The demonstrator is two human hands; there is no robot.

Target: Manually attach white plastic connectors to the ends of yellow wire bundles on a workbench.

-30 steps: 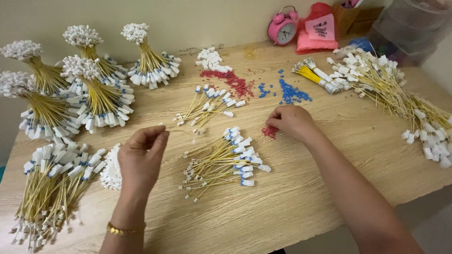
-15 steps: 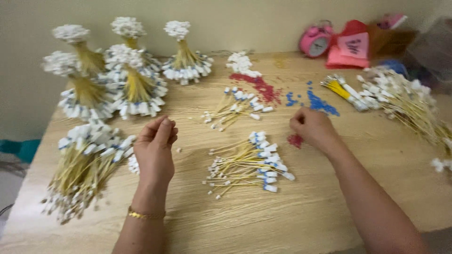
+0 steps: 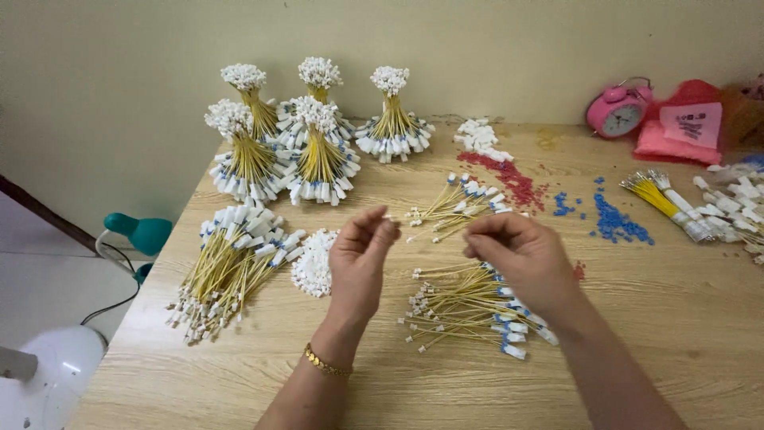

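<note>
Both hands hover over a wooden table (image 3: 637,350). My left hand (image 3: 360,259) is raised with thumb and fingertips pinched together; a gold bracelet (image 3: 325,363) is on its wrist. My right hand (image 3: 521,256) is pinched the same way, a little to the right, fingertips facing the left hand. Anything held in either pinch is too small to make out. Below them lies a loose pile of thin yellow wires (image 3: 465,306) with white and blue ends. A few red bits (image 3: 578,271) lie just right of my right hand.
Several tied wire bundles (image 3: 318,159) stand upright at the back left; a flat wire bundle (image 3: 231,267) and white connectors (image 3: 313,264) lie left. Behind the hands are loose wires (image 3: 458,203), red beads (image 3: 516,185), blue beads (image 3: 617,224). A pink alarm clock (image 3: 619,111) stands at the back right.
My right hand has left the red bits and come in toward the left hand. Both hands have risen and now meet above the wire pile. The camera has shifted right.
</note>
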